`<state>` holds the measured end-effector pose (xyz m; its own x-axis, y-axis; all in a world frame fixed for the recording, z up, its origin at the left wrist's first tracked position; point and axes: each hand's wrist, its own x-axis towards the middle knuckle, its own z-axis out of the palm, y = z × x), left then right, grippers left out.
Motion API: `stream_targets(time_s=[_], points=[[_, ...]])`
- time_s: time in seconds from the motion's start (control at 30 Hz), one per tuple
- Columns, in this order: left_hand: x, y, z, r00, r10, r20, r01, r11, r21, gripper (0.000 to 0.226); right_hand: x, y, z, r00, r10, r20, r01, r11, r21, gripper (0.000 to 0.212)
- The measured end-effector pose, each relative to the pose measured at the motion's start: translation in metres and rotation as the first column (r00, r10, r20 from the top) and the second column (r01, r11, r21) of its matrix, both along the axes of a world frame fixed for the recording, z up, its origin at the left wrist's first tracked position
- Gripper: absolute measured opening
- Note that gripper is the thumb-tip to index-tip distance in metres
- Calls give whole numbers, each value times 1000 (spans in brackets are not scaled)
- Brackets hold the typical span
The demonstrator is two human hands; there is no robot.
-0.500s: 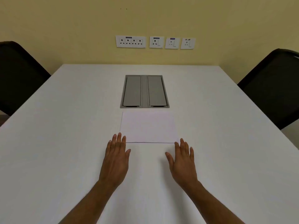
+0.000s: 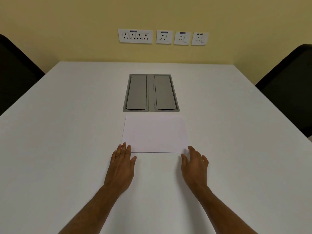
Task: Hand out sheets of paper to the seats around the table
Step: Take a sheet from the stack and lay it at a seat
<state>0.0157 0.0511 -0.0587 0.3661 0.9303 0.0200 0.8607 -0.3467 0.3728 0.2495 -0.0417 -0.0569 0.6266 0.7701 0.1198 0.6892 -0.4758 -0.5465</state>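
White paper [image 2: 155,134] is lying flat at the centre of the white surface [image 2: 67,149], its far edge just short of the grey twin-lid cable hatch [image 2: 151,92] at its 12 o'clock; one sheet or several, cannot tell. Left hand [image 2: 122,164] is sitting at the paper's 7 o'clock, fingers straight and together, tips reaching the near-left corner, gripping nothing. Right hand [image 2: 194,164] is sitting at 5 o'clock, fingers loosely curved and spread, holding nothing, index tip meeting the near-right corner; black chairs are standing at 9 o'clock [image 2: 15,73] and 3 o'clock [image 2: 290,92].
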Motion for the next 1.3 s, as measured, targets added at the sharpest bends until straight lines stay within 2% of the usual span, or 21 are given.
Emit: stream_targets(time_s=[0.13,0.33,0.73,1.07,1.13,1.23,1.3], points=[[3,4,-5,1000,1,22,0,999,-35,57,3,9,2,992,-107,-70,110,993,47,42],[3,3,-14,1000,2,22,0,996,-84,57,3,15,4,981,-150,-124,163,981,105,39],[4,2,-22,1000,-5,21,6,1000,-22,56,2,26,2,922,-255,-292,298,948,113,39],[3,3,-30,1000,-5,17,5,1000,-1,57,3,35,-6,904,-290,-313,344,930,130,38],[3,2,-31,1000,0,7,0,1000,-3,63,2,36,-8,904,-300,-305,349,929,121,36],[3,0,-31,1000,-15,-7,15,1000,22,98,1,37,-9,907,-302,-293,351,927,132,30],[3,0,-32,1000,-11,-5,11,999,32,109,2,37,-9,898,-302,-320,357,925,130,33]])
